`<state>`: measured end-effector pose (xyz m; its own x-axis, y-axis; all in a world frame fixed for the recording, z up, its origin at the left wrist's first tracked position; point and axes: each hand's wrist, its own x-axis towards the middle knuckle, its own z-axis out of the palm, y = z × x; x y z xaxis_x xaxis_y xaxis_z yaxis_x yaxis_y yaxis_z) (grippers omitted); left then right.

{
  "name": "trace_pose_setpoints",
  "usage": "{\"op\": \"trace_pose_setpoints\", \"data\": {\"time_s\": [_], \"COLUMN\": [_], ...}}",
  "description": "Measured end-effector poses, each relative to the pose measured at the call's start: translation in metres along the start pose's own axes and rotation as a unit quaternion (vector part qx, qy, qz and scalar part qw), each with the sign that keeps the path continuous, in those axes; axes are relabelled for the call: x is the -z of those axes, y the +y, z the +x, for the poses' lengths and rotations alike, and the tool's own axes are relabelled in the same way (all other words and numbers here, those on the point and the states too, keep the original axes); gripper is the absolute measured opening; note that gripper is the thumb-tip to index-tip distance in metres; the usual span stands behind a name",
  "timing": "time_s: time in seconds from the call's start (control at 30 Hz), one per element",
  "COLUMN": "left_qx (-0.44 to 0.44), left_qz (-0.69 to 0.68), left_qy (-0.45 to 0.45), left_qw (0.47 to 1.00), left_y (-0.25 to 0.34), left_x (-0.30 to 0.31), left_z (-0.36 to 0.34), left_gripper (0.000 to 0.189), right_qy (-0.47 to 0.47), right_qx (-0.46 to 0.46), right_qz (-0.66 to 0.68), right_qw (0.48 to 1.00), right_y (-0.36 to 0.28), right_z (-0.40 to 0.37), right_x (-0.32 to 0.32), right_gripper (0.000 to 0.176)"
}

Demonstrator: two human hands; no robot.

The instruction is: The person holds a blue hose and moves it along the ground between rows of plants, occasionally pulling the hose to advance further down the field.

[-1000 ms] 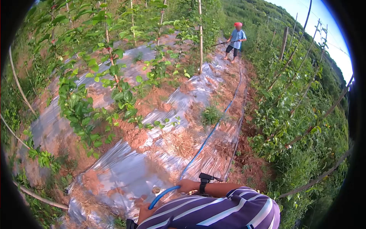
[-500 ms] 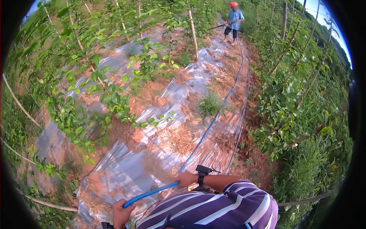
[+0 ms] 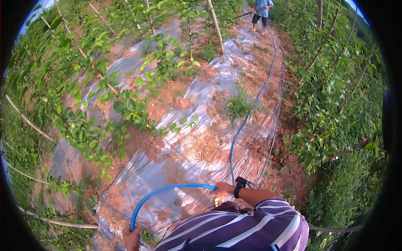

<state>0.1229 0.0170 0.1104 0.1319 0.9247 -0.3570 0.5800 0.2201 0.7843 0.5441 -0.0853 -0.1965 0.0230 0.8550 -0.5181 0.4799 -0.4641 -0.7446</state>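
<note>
Two hands on one blue hose (image 3: 184,185); straw (image 3: 205,145) taken as landmark. Left hand (image 3: 131,238): well left of the straw and on its near side, fingers closed round the hose, no gap seen. Right hand (image 3: 222,189): near side of the straw, a little to its right, fingers also curled shut on the hose. Change over the last second: hands were close together with a short run between; now well apart, the run bowing up in an arch on the straw's near side. Judged meaning: more hose drawn out between the hands, some slack in it. Past the right hand, hose runs right of the straw, by weeds (image 3: 238,104), to near the feet of a co-worker (image 3: 262,12) far beyond the straw, holding a rod (image 3: 243,15); co-worker's head now out of view
</note>
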Motion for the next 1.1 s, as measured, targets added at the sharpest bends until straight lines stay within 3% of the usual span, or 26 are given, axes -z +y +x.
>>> {"op": "trace_pose_setpoints", "data": {"time_s": [0.03, 0.17, 0.23, 0.43, 0.7, 0.77, 0.8, 0.97, 1.03, 1.07, 1.1], "left_qx": [0.011, 0.044, 0.056, 0.033, 0.02, -0.044, -0.043, 0.015, -0.024, -0.128, -0.123], "left_qz": [-0.017, 0.013, -0.131, -0.179, -0.153, -0.051, 0.003, -0.045, -0.064, -0.041, -0.041], "left_qy": [-0.012, 0.013, -0.005, -0.022, -0.066, -0.149, -0.144, -0.178, -0.224, -0.154, -0.157], "left_qw": [1.0, 0.999, 0.99, 0.983, 0.986, 0.987, 0.989, 0.983, 0.972, 0.979, 0.979], "left_y": [-0.011, -0.062, -0.071, -0.094, -0.155, -0.154, -0.151, -0.214, -0.223, -0.221, -0.212], "left_x": [-0.006, -0.007, -0.005, 0.025, 0.069, 0.088, 0.094, 0.101, 0.104, 0.099, 0.099], "left_z": [0.003, 0.026, 0.032, 0.046, 0.06, 0.053, 0.052, 0.091, 0.101, 0.1, 0.096], "left_gripper": [0.016, 0.02, 0.02, 0.02, 0.016, 0.032, 0.043, 0.047, 0.039, 0.026, 0.026], "right_qy": [-0.008, 0.002, 0.018, 0.07, 0.069, 0.064, 0.052, 0.035, 0.044, 0.042, 0.05], "right_qx": [-0.035, -0.033, -0.034, -0.023, 0.033, 0.03, 0.029, -0.038, -0.061, -0.066, -0.053], "right_qz": [0.035, 0.058, 0.056, 0.039, -0.036, -0.038, -0.032, -0.036, -0.086, -0.084, -0.075], "right_qw": [0.999, 0.998, 0.998, 0.996, 0.996, 0.997, 0.998, 0.998, 0.993, 0.993, 0.995], "right_y": [-0.004, -0.032, -0.06, -0.125, -0.203, -0.222, -0.229, -0.226, -0.226, -0.228, -0.239], "right_z": [-0.001, -0.01, -0.023, -0.021, -0.015, -0.023, -0.024, -0.024, -0.027, -0.031, -0.04], "right_x": [-0.002, -0.01, -0.007, -0.03, -0.095, -0.109, -0.116, -0.158, -0.17, -0.174, -0.174], "right_gripper": [0.057, 0.055, 0.056, 0.059, 0.053, 0.053, 0.053, 0.055, 0.057, 0.057, 0.058]}}
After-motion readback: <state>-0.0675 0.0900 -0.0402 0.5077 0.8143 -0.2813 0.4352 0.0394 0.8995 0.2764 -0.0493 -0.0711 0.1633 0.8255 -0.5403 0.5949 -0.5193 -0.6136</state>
